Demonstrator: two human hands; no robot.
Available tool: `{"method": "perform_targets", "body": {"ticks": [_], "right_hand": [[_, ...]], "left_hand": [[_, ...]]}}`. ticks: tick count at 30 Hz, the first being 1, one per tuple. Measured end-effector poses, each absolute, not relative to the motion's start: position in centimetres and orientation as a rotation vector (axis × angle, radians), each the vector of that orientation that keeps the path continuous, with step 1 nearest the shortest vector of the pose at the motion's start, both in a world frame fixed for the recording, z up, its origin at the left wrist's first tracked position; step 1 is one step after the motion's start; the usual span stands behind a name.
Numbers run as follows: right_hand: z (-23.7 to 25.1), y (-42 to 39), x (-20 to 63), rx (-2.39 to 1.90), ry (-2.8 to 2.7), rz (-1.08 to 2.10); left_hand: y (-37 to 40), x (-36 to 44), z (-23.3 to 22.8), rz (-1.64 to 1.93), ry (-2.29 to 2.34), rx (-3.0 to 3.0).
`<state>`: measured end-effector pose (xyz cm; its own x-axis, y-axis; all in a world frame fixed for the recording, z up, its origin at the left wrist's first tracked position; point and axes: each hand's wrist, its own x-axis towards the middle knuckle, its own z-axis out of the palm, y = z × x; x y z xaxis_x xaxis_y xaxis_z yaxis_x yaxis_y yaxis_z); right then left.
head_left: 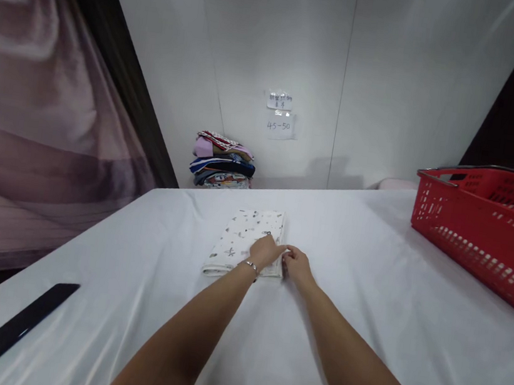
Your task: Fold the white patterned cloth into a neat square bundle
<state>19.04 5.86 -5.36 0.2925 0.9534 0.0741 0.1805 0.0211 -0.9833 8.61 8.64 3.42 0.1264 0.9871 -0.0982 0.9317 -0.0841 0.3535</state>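
Observation:
A folded white cloth (244, 235) with small grey and brown prints lies flat in the middle of the table; whether it is a garment I cannot tell. On its right part rests my left hand (264, 250), back upward and thumb stretched to the right, its other fingers mostly hidden by the hand itself. A bracelet (252, 267) circles that wrist. My right hand (297, 265) is at the cloth's right edge, fingers curled and pinched together on the edge. The thumb of my left hand reaches close to the right fingertips.
White fabric covers the table (166, 307). A red plastic basket (483, 238) stands at the right. A stack of folded clothes (222, 166) sits beyond the far edge, by the wall. A flat black strip (22, 322) lies front left. A pink curtain (35, 113) hangs at left.

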Motion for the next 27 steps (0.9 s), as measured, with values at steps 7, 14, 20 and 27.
{"method": "perform_targets", "body": {"ticks": [7, 14, 20, 27], "right_hand": [[-4.5, 5.4, 19.1, -1.464, -1.087, 0.941], [-3.2, 4.6, 18.6, -1.454, -1.077, 1.042], [-3.0, 4.5, 18.3, -1.449, -1.083, 1.085], [-4.2, 5.0, 18.4, -1.474, -1.183, 1.000]], "left_hand": [[9.4, 8.9, 3.6, 0.170, 1.876, 2.035], [9.5, 8.1, 3.4, 0.227, 1.788, 1.999], [9.9, 8.0, 3.1, 0.290, 1.766, 1.985], [13.0, 9.6, 3.7, 0.387, 1.888, 2.026]]}}
